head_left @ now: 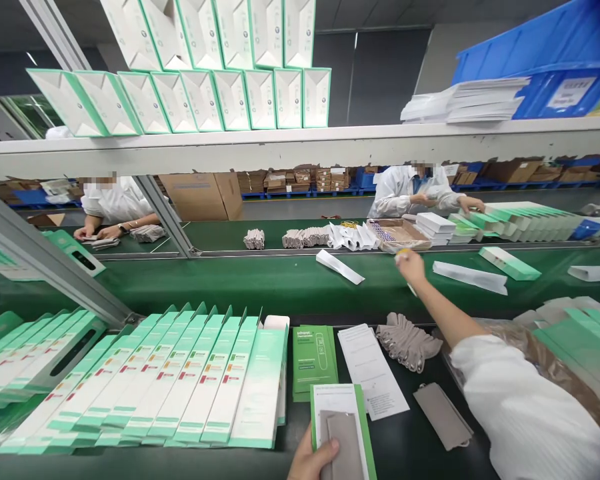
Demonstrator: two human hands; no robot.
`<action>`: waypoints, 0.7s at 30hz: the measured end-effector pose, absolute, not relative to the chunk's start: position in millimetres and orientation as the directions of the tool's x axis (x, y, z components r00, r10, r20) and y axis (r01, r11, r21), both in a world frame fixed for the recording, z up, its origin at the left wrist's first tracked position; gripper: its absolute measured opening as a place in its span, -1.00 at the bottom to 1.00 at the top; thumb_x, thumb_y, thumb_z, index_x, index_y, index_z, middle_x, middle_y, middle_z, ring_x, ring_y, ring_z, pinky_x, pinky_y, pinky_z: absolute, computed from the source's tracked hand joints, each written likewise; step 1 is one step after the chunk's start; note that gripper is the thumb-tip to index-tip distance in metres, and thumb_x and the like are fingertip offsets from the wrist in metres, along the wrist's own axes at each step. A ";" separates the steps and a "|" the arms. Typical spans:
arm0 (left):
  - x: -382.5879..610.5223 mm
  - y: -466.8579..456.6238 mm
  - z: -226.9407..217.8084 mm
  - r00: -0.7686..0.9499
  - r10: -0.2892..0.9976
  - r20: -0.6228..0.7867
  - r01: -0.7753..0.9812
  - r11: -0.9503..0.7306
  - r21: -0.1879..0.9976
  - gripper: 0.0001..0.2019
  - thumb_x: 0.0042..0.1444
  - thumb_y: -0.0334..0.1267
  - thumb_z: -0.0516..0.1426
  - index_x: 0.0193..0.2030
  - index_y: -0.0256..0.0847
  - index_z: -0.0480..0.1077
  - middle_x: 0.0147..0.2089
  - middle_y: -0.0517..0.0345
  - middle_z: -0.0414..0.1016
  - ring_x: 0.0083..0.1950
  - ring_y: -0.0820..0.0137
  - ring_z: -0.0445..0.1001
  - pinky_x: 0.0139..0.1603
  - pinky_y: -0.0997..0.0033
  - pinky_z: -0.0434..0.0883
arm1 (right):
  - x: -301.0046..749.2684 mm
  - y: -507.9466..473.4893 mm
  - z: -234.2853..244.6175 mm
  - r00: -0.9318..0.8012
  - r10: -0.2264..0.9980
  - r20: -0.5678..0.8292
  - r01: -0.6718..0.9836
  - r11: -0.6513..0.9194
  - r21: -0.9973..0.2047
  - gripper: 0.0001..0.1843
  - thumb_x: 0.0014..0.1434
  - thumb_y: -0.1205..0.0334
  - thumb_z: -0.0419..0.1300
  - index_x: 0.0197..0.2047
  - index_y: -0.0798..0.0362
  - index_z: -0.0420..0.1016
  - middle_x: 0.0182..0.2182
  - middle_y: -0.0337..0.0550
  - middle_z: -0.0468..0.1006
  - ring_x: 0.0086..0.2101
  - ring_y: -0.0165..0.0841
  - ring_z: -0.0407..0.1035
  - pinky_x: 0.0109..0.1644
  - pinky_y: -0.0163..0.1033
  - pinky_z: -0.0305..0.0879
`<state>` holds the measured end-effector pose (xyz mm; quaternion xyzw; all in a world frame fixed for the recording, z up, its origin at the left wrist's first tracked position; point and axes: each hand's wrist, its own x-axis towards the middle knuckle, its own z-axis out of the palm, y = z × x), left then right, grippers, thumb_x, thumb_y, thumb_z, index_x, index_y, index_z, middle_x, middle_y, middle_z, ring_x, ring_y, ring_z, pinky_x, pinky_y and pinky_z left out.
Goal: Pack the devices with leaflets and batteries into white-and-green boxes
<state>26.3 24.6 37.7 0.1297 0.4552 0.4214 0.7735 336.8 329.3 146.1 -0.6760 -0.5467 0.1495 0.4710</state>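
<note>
Left hand [313, 461] clamped on a green box [364, 427] and gray pouch [346, 443] at bottom center, right hand [410, 265] over the green belt [230, 287] at center, its grip unclear

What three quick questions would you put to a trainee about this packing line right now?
1. Which hand reaches over the green belt?
2. True or false: the blue crate sits on the green belt.
3. What lies between the green box and the bunched grey pouches on the dark bench?

Key:
1. The right hand.
2. False, it sits on the overhead shelf.
3. A printed white sheet.
</note>
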 end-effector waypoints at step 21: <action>9.8 -6.8 116.1 0.688 0.695 -0.211 -0.020 0.308 0.951 -0.51 -0.05 -0.32 0.27 0.09 -0.05 0.51 0.31 0.14 0.32 0.33 -0.07 0.19 0.38 -0.04 0.00 | 198.2 89.4 158.2 -0.212 0.974 -0.086 -0.569 -0.195 -0.799 -0.62 0.05 0.19 0.38 -0.51 -0.02 0.20 -0.67 -0.47 0.06 -0.65 -0.52 0.07 -0.46 -0.34 0.27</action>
